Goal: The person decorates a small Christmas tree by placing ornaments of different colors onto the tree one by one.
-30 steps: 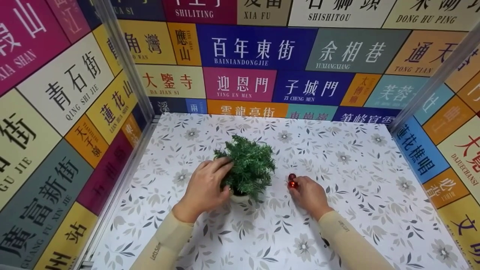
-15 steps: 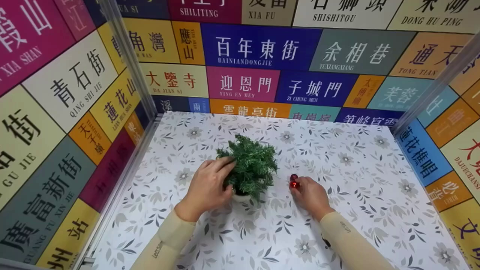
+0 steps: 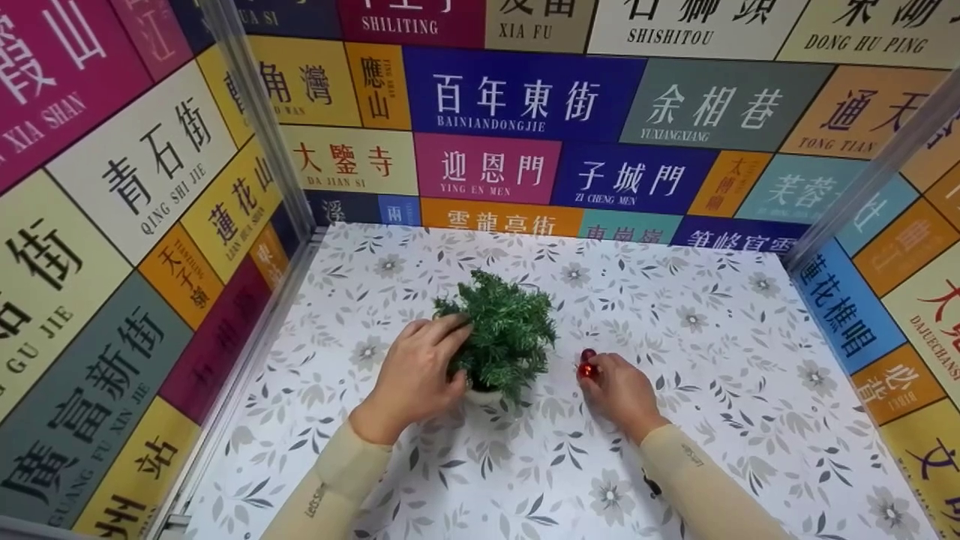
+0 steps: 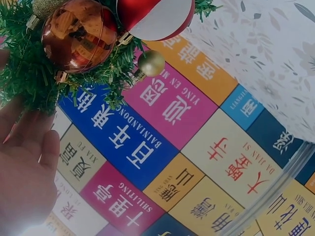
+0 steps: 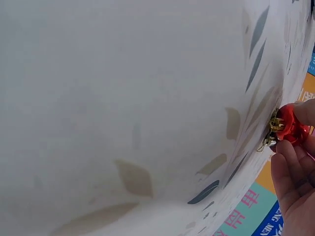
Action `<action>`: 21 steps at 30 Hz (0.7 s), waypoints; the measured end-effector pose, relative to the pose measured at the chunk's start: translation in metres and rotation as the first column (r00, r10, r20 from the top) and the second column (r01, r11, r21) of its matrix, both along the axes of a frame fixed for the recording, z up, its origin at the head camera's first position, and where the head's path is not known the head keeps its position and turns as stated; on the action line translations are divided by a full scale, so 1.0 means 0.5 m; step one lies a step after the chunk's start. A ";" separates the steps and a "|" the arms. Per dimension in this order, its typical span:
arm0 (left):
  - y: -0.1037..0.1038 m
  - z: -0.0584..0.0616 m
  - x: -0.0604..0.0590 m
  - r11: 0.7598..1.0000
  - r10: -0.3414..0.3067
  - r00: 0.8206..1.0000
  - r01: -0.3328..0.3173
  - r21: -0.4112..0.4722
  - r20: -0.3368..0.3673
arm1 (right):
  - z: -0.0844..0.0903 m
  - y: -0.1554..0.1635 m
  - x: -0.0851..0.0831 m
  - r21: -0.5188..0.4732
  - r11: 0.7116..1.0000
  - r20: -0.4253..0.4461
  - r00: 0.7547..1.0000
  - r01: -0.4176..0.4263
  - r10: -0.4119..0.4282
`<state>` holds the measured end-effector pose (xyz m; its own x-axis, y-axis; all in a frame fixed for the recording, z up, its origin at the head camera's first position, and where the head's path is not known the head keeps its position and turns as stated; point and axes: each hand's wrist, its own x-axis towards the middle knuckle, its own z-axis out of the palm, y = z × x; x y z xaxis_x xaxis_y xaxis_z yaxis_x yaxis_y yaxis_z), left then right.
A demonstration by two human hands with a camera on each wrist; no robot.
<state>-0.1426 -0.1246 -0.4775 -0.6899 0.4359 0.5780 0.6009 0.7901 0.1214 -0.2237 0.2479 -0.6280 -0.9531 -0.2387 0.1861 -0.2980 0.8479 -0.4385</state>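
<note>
Green needles of a small potted tree (image 3: 501, 339) fill the middle of a floral-patterned tabletop (image 3: 712, 420), walled in by panels of colourful street-name signs (image 3: 517, 97); hung on its branches are a copper bauble (image 4: 78, 34), a red-and-white bauble (image 4: 155, 17) and a tiny gold ball (image 4: 151, 62). The left hand (image 3: 416, 375) curls round the tree's left side, while the right hand (image 3: 621, 390), just right of the tree, pinches a small red ornament (image 3: 586, 365) at the tabletop. Since half a second ago, nothing has visibly moved.
</note>
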 end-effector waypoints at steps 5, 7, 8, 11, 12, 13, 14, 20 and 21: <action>0.000 0.001 0.000 1.000 -0.001 1.000 0.001 -0.001 -0.004 | 0.015 -0.003 0.009 -0.029 0.999 -0.049 0.998 -0.027 0.026; 0.000 0.000 0.001 1.000 0.001 1.000 -0.001 0.001 -0.006 | 0.023 -0.004 0.014 -0.044 0.998 -0.088 0.995 -0.044 0.040; 0.000 0.000 0.002 1.000 0.002 1.000 -0.002 0.002 -0.010 | 0.028 -0.005 0.017 -0.048 0.997 -0.112 0.992 -0.057 0.051; 0.000 -0.003 0.003 1.000 0.004 1.000 -0.004 0.010 -0.025 | 0.041 -0.006 0.027 -0.038 0.995 -0.201 0.976 -0.094 0.085; 0.000 -0.003 0.003 1.000 0.005 0.999 -0.005 0.012 -0.033 | 0.046 -0.007 0.030 -0.033 0.994 -0.234 0.967 -0.108 0.097; 0.000 -0.004 0.003 1.000 0.006 0.999 -0.005 0.013 -0.041 | 0.051 -0.007 0.034 -0.030 0.992 -0.263 0.959 -0.121 0.109; 0.000 -0.005 0.003 1.000 0.005 0.999 -0.004 0.015 -0.049 | 0.056 -0.009 0.038 -0.030 0.990 -0.289 0.949 -0.136 0.122; 0.003 -0.007 0.003 1.000 0.019 0.996 -0.017 0.024 -0.086 | 0.085 -0.021 0.065 -0.086 0.972 -0.346 0.921 -0.220 0.178; 0.004 -0.006 0.004 0.999 0.025 0.996 -0.023 0.028 -0.088 | 0.090 -0.023 0.069 -0.101 0.968 -0.340 0.922 -0.229 0.183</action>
<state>-0.1408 -0.1224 -0.4806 -0.6458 0.4030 0.6484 0.5911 0.8015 0.0905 -0.1891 0.2364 -0.5829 -0.7665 -0.3737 0.5223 -0.6056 0.6912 -0.3942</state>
